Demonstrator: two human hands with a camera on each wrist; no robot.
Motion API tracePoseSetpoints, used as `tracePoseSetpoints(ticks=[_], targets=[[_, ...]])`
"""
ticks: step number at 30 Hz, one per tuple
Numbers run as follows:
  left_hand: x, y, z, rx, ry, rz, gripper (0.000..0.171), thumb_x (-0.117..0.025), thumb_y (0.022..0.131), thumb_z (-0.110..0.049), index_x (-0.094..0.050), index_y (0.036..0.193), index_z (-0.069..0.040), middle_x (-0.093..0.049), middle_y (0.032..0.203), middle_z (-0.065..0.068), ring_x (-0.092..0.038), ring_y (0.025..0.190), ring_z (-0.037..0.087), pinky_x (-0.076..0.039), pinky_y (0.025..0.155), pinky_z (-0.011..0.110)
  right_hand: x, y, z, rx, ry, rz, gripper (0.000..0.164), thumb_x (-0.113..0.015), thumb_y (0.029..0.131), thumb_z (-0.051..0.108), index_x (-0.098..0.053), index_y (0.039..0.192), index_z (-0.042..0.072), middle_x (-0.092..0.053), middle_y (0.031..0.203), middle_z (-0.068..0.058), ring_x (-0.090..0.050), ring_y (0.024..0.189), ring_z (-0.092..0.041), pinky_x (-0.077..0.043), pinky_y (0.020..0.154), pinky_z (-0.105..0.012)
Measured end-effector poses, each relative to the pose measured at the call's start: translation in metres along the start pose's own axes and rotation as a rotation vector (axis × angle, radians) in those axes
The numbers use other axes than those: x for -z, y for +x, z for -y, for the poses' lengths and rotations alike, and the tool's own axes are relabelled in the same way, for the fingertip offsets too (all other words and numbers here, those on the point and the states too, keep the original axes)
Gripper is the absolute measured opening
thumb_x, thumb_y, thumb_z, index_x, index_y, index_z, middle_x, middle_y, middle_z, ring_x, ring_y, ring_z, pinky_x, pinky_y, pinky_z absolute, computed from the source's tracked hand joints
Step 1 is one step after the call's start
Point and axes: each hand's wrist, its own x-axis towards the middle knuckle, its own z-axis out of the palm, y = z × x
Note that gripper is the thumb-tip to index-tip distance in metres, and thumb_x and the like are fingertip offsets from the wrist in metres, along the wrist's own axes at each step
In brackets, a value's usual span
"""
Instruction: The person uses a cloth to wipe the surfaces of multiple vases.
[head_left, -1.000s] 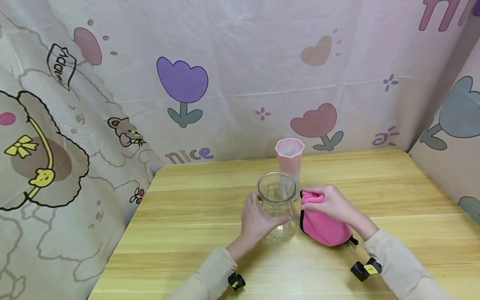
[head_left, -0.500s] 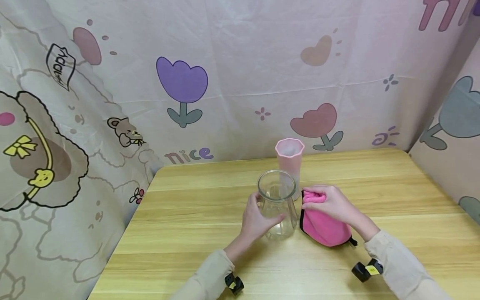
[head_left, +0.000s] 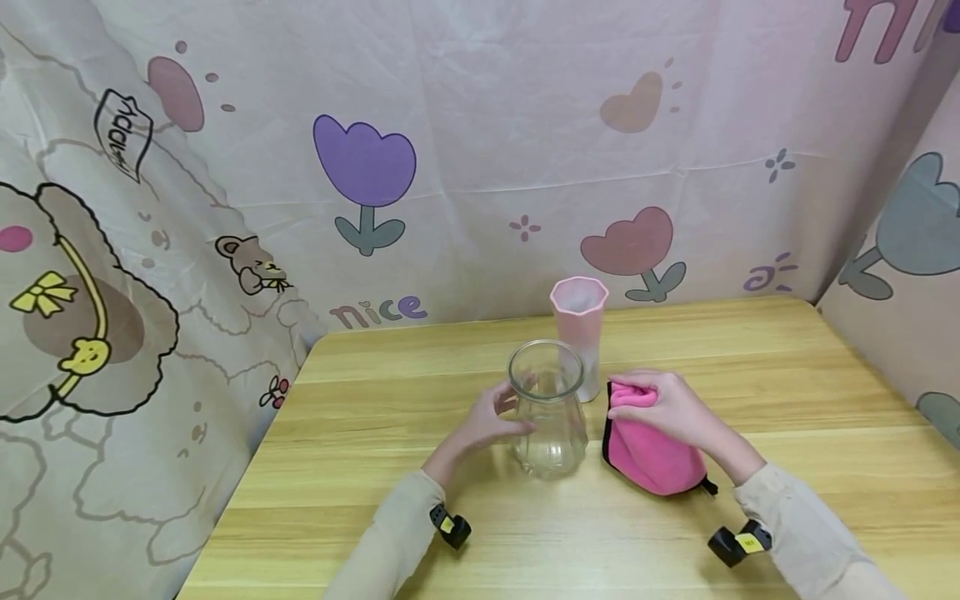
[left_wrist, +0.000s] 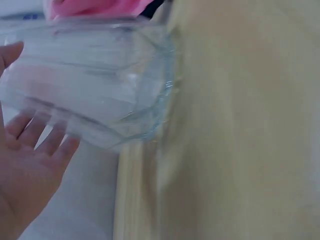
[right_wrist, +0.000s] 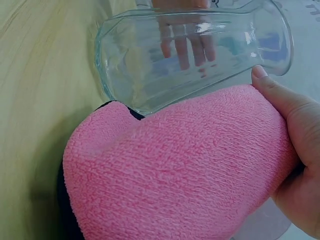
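Note:
A clear glass vase (head_left: 551, 446) with a wide round rim stands upright on the wooden table. My left hand (head_left: 483, 419) is at its left side, thumb in front and fingers behind, with the palm apart from the glass. In the left wrist view the fingers of that hand (left_wrist: 37, 155) look straight and loose beside the vase (left_wrist: 95, 85). To the vase's right, my right hand (head_left: 667, 404) pinches the top of a folded pink plush cloth (head_left: 648, 458) with black edging. The right wrist view has the cloth (right_wrist: 185, 165) covering much of the vase's near side.
Behind the glass vase stands a tall pink-to-white fluted vase (head_left: 581, 333), partly overlapped by it. A patterned curtain (head_left: 480, 167) hangs along the table's back edge. The wooden table (head_left: 360, 467) extends on both sides.
My left hand has drawn back to the left and loosened around the glass vase, which stands slightly further left. My right hand with the pink cloth has shifted only slightly right.

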Motion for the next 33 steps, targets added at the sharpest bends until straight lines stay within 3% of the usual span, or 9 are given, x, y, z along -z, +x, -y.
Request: tracePoseSetpoints(ticks=[6, 11, 14, 18, 21, 24, 28, 33], targets=[[0.011, 0.012, 0.021, 0.018, -0.093, 0.100, 0.074, -0.059, 0.071, 0.011, -0.027, 0.138, 0.007, -0.032, 0.140, 0.022, -0.030, 0.129, 0.035, -0.025, 0.108, 0.042, -0.003, -0.001, -0.001, -0.007, 0.016, 0.003, 0.054, -0.074, 0.075, 0.030, -0.059, 0.116, -0.002, -0.063, 0.109, -0.016, -0.060, 0.100, -0.024, -0.049, 0.086, -0.038], [0.013, 0.016, 0.027, 0.016, -0.155, 0.137, 0.075, -0.057, 0.071, 0.009, -0.025, 0.139, 0.004, -0.029, 0.143, 0.018, -0.025, 0.133, 0.029, -0.018, 0.111, 0.039, -0.009, -0.002, -0.003, -0.002, 0.010, 0.003, 0.052, -0.074, 0.074, 0.029, -0.061, 0.115, -0.001, -0.063, 0.110, -0.016, -0.059, 0.102, -0.026, -0.050, 0.085, -0.039], [0.012, 0.013, 0.025, 0.025, -0.142, 0.117, 0.074, -0.057, 0.073, 0.010, -0.027, 0.139, 0.002, -0.029, 0.144, 0.016, -0.025, 0.133, 0.028, -0.017, 0.111, 0.038, -0.010, -0.003, -0.004, 0.000, 0.012, 0.001, 0.053, -0.074, 0.074, 0.030, -0.061, 0.115, 0.000, -0.062, 0.111, -0.017, -0.058, 0.103, -0.027, -0.050, 0.085, -0.040], [0.012, 0.004, 0.019, 0.050, -0.096, 0.040, 0.070, -0.065, 0.076, 0.002, -0.031, 0.137, 0.004, -0.033, 0.141, 0.021, -0.028, 0.131, 0.033, -0.019, 0.110, 0.044, -0.006, -0.001, -0.002, 0.010, 0.020, -0.027, 0.054, -0.074, 0.074, 0.030, -0.060, 0.116, -0.001, -0.062, 0.111, -0.017, -0.059, 0.102, -0.027, -0.050, 0.085, -0.038], [0.010, -0.003, 0.014, 0.079, -0.072, -0.022, 0.067, -0.069, 0.074, 0.001, -0.036, 0.132, 0.008, -0.038, 0.135, 0.026, -0.033, 0.127, 0.038, -0.022, 0.109, 0.047, -0.001, 0.004, 0.005, 0.035, 0.034, -0.090, 0.054, -0.074, 0.075, 0.027, -0.058, 0.119, 0.000, -0.062, 0.111, -0.016, -0.059, 0.102, -0.027, -0.049, 0.086, -0.038], [0.007, -0.006, 0.013, 0.096, -0.053, -0.040, 0.065, -0.069, 0.071, 0.007, -0.039, 0.128, 0.010, -0.042, 0.130, 0.027, -0.037, 0.124, 0.038, -0.026, 0.107, 0.045, 0.003, 0.010, 0.016, 0.075, 0.051, -0.173, 0.054, -0.075, 0.074, 0.022, -0.057, 0.121, 0.002, -0.061, 0.114, -0.015, -0.058, 0.104, -0.028, -0.048, 0.087, -0.037], [0.005, -0.006, 0.013, 0.097, -0.042, -0.037, 0.064, -0.070, 0.070, 0.007, -0.040, 0.127, 0.011, -0.046, 0.127, 0.027, -0.042, 0.120, 0.037, -0.032, 0.105, 0.042, 0.005, 0.020, 0.030, 0.146, 0.048, -0.244, 0.054, -0.077, 0.072, 0.018, -0.058, 0.121, 0.006, -0.060, 0.117, -0.012, -0.057, 0.106, -0.026, -0.047, 0.088, -0.024], [0.004, -0.006, 0.013, 0.106, -0.054, -0.050, 0.062, -0.071, 0.070, 0.008, -0.043, 0.125, 0.010, -0.048, 0.125, 0.026, -0.045, 0.118, 0.036, -0.036, 0.102, 0.040, -0.001, 0.027, 0.035, 0.239, 0.049, -0.224, 0.054, -0.078, 0.069, 0.013, -0.060, 0.118, 0.004, -0.060, 0.117, -0.013, -0.057, 0.106, -0.022, -0.044, 0.085, -0.011]])
